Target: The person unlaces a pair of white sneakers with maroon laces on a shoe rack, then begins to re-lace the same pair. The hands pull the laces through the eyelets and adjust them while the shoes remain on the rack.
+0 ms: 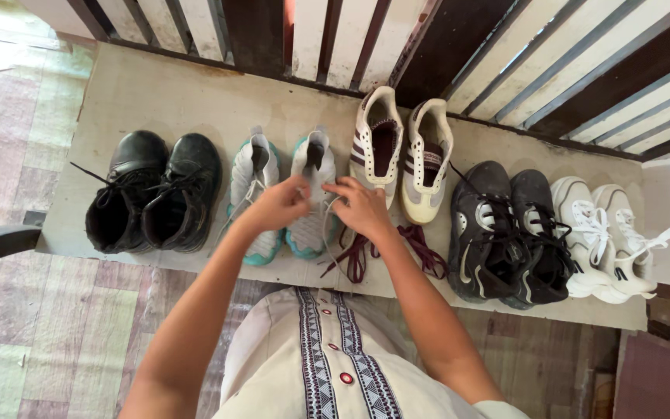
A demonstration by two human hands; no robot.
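Note:
Both my hands meet over a pair of grey knit sneakers with teal soles point(256, 185) in the middle of a low shelf. My left hand point(277, 203) and my right hand point(360, 205) each pinch the white laces of the right-hand sneaker of that pair point(312, 159). My forearms reach up from the bottom of the view. The sneaker's front is hidden under my hands.
Along the pale shelf point(157, 93) stand black leather boots point(157, 194), white sneakers with maroon stripes point(401, 147) whose maroon laces point(358, 252) lie loose, black sneakers point(505, 233) and white sneakers point(602, 237). Slatted railing runs behind. Patterned floor lies left.

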